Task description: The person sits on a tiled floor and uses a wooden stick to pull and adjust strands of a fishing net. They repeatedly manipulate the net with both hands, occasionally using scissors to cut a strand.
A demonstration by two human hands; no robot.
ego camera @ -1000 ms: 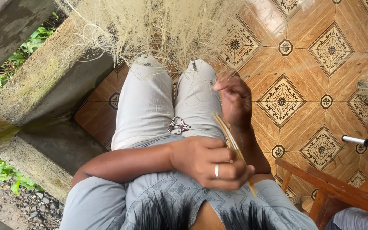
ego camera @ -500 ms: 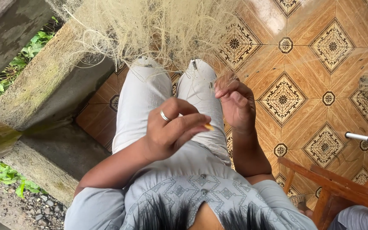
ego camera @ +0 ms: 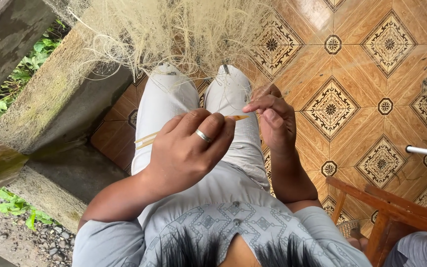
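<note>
An orange patterned tiled floor [ego camera: 371,74] lies below, pale netting [ego camera: 174,29] heaped at the knees. The left hand [ego camera: 184,153], half a second ago raised and loose-fingered, now closes on a thin bamboo netting needle [ego camera: 147,139] over the lap; the right hand [ego camera: 273,116] pinches fine strands beside its tip

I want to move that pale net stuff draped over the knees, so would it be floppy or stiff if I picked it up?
The pale netting would probably be floppy: it drapes and bunches over the knees in loose folds. It looks light, being thin, see-through strands. It may well snag, since frayed threads stick out along its edge.
</note>
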